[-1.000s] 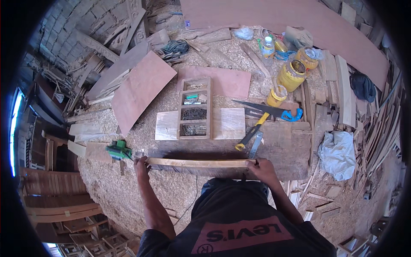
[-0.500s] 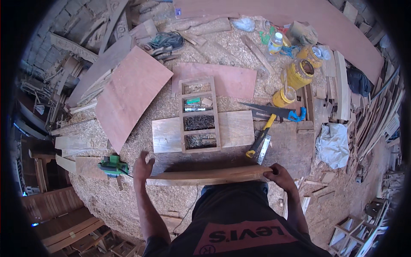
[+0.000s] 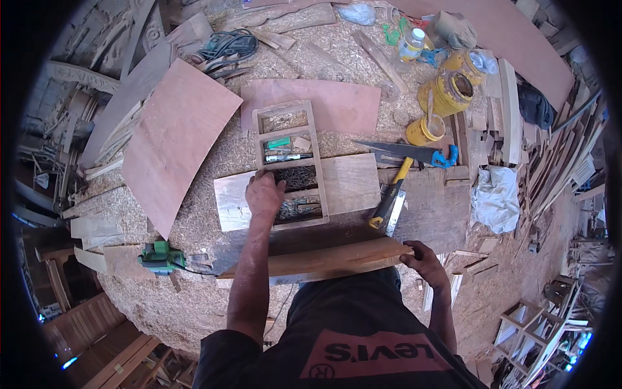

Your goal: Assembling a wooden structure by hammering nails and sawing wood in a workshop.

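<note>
A wooden tray with compartments lies ahead of me, with dark nails in its nearer compartments. My left hand is over the tray's left side at the nails. Its thumb points toward them, but the other fingertips are hidden, so I cannot tell whether they grip anything. My right hand is closed around the right end of a long wooden board, which lies crosswise in front of my body. The board's left end passes under my left forearm. A green marker-like piece and a silver tool lie in another compartment.
A hammer and blue-handled saw lie right of the tray; yellow containers stand beyond. A green power planer sits at left near a plywood sheet. Shavings cover the ground. A white sack lies far right.
My left hand has moved from beside the board's left end forward and right to the tray. My right hand keeps hold of the board. The whole view has shifted slightly.
</note>
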Demonstrator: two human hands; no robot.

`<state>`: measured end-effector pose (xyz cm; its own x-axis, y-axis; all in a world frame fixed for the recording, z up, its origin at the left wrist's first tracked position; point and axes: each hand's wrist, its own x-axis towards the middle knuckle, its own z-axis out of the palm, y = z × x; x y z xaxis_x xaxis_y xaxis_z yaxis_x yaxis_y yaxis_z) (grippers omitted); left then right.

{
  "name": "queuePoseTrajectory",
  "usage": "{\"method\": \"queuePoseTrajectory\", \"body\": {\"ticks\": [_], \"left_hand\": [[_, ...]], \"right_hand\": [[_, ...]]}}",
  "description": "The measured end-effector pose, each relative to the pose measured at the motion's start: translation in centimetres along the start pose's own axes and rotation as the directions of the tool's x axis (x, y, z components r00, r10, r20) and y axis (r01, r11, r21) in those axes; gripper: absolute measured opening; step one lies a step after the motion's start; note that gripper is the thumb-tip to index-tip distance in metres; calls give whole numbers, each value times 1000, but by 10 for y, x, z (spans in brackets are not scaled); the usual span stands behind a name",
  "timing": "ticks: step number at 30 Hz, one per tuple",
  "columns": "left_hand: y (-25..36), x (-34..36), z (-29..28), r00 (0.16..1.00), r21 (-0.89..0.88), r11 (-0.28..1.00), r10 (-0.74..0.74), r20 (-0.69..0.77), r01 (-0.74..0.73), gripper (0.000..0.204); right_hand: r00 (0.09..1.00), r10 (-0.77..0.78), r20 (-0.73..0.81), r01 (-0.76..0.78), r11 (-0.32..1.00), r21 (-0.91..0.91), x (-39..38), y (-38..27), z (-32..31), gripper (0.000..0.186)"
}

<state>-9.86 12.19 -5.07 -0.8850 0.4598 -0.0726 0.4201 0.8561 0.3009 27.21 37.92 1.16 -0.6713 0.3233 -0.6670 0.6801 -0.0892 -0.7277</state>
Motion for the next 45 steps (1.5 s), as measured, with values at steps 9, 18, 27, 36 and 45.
{"method": "queuePoseTrajectory", "body": {"ticks": [9, 18, 27, 36, 45], "left_hand": [[16, -9, 18, 965, -241, 947, 165, -204, -212, 31], [-38, 65, 22, 925, -555, 761, -377, 44, 336, 63], [-87, 104, 58, 914, -857, 341, -267, 305, 385, 51], [14, 137, -27, 828, -619, 781, 289, 480, 87, 55], [15, 142, 1, 765, -333, 924, 350, 540, -187, 50]], "right_hand": [[996, 56, -64, -66, 984, -166, 4, -18, 3, 56], [999, 12, -47, -18, 991, -136, 4, -4, 4, 54], [997, -21, -69, 10, 989, -149, 12, -4, 12, 55], [989, 28, -143, -49, 988, -145, 1, -13, 13, 64], [991, -13, -136, 10, 1000, -24, -4, 8, 16, 62]]}}
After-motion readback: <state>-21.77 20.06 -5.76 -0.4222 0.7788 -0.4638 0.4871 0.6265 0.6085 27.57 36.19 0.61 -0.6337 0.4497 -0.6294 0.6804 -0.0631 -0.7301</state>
